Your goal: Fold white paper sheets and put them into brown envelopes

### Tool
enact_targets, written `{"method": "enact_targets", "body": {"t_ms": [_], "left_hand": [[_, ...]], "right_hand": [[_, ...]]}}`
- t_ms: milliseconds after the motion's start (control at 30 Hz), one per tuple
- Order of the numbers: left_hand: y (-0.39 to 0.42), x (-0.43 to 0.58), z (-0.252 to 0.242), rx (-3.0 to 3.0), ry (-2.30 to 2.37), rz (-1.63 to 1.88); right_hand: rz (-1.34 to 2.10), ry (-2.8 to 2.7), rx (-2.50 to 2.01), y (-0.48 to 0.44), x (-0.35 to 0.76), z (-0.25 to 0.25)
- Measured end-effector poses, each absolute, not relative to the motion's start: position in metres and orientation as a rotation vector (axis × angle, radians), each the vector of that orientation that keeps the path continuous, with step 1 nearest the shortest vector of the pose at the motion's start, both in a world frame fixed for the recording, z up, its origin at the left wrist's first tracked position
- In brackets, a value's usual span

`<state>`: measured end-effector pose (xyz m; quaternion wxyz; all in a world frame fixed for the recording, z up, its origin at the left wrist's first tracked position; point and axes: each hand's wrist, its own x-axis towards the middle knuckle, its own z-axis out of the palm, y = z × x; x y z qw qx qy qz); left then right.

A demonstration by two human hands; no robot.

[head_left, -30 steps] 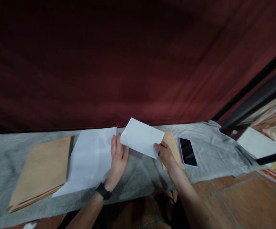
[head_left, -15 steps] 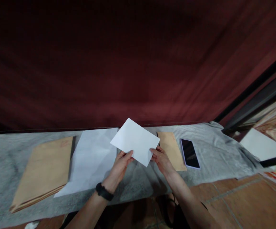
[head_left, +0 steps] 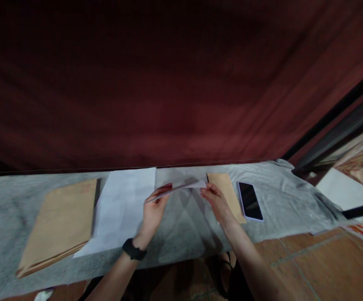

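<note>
Both my hands hold one white sheet of paper (head_left: 181,187) above a grey cloth-covered table (head_left: 281,196). The sheet is tipped almost flat, so I see it nearly edge-on. My left hand (head_left: 153,211), with a black band at the wrist, pinches its left end. The right end is pinched by my right hand (head_left: 216,201). A stack of white paper (head_left: 121,209) lies just left of my left hand. A small brown envelope (head_left: 227,192) lies beside my right hand.
A pile of large brown envelopes (head_left: 59,223) lies at the left of the table. A dark phone (head_left: 249,200) rests face up right of the small envelope. A dark red curtain (head_left: 168,83) hangs behind. More white paper (head_left: 341,190) sits at the far right.
My left hand left the paper stack and took the sheet's left end. The sheet, first held up facing me, has tipped down to nearly flat and lower over the table.
</note>
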<state>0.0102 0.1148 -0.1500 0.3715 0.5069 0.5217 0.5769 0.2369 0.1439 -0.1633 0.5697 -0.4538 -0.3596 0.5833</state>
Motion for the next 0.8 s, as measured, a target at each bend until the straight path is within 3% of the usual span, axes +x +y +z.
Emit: {"method": "enact_targets", "body": {"t_ms": [267,567,800], "left_hand": [[0.106,0.001,-0.166,2.010,1.231,1.280],[0.099,-0.001,-0.166,2.154,1.238,1.354],[0.096,0.001,-0.154,2.035,1.226,1.413]], "right_hand": [[1.429,-1.047,-1.028,0.141,0.246,-0.160],[1.046,-1.399,-1.074,0.142,0.250,-0.165],[1.050,-1.515,-0.974,0.138,0.249,-0.151]]}}
